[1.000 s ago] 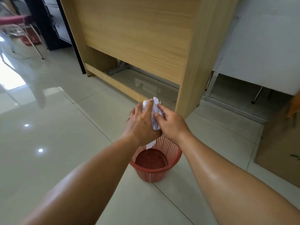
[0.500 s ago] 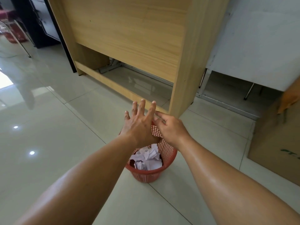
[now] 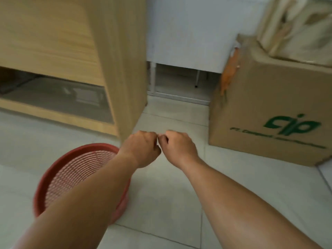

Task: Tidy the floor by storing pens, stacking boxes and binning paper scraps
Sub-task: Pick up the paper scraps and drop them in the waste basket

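Nearest, down and left of the two hands: red mesh bin point(image 3: 75, 164) on the tiled floor point(image 3: 170, 194), its right side covered by the left forearm; contents cannot be made out. Left hand point(image 3: 142, 150) and right hand point(image 3: 177, 148) hang side by side above bare tile, knuckles almost touching. Both have fingers curled into fists, with nothing visible in either. Right of the hands, further out: cardboard box point(image 3: 269, 108) with a green logo. Straight beyond the hands: wooden desk point(image 3: 115, 51), with a white panel point(image 3: 188, 33) behind it.

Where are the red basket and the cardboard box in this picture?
Basket point(image 3: 80, 169): head view, on its inner mesh wall.
Box point(image 3: 260, 112): head view, on its front face, left of the green logo.
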